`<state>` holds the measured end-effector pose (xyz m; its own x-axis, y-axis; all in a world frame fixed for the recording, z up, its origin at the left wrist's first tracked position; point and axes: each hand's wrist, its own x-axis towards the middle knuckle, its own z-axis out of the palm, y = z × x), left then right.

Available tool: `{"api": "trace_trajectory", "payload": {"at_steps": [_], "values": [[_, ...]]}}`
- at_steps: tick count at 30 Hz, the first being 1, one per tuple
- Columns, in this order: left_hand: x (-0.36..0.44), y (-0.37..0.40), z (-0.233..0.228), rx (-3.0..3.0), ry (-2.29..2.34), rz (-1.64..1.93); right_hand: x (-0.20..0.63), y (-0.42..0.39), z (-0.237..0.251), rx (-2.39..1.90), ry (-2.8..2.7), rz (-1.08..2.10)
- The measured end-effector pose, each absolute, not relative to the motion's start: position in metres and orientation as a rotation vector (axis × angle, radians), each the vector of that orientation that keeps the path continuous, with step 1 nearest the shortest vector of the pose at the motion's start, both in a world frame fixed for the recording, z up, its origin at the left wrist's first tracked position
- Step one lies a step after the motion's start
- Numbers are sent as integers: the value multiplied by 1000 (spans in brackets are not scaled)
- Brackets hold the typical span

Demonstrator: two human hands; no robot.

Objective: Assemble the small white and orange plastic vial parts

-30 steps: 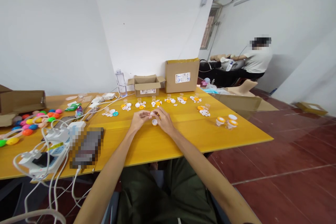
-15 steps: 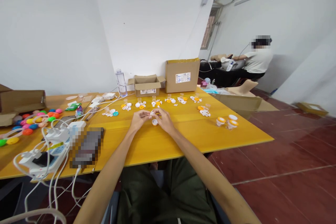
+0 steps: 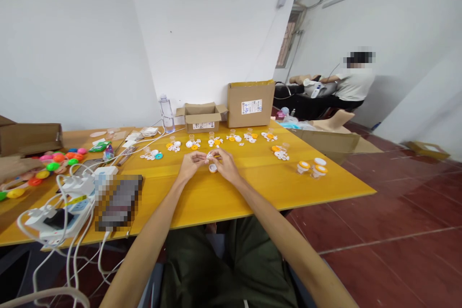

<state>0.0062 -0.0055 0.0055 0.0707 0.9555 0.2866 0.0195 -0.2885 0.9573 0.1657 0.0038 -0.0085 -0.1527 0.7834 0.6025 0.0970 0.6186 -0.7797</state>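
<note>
My left hand (image 3: 192,163) and my right hand (image 3: 224,162) meet above the yellow table (image 3: 249,190). Between their fingertips is a small white plastic part with dark holes (image 3: 209,156), pinched from both sides. Just below it, on the table beside my right hand, sits a small round white cup with an orange edge (image 3: 212,168). Beyond my hands lie small piles of parts: white discs (image 3: 174,146), orange rings (image 3: 217,142), clear cups (image 3: 211,135) and a teal ring (image 3: 159,156). Several put-together orange-and-white pieces (image 3: 303,167) stand to the right.
Two cardboard boxes (image 3: 204,122) and a clear bottle (image 3: 166,114) stand at the back. To the left are power strips with white cables (image 3: 68,216), a phone (image 3: 121,202) and coloured balls (image 3: 54,166). A person (image 3: 355,82) sits far right.
My hands have hardly moved and still pinch the white part. At far left, some coloured balls have shifted, and a blurred tan shape now covers part of them.
</note>
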Motion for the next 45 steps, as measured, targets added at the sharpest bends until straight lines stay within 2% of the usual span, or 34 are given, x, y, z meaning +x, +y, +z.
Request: {"api": "trace_trajectory", "payload": {"at_steps": [12,36,45], "values": [[5,-5,4,1472,1005,1310,168,4,-10,-730,-1689,638],[6,-5,6,1503,976,1342,163,7,-6,-765,-1561,833],[7,-5,7,1465,964,1363,163,5,-6,-726,-1641,775]]}}
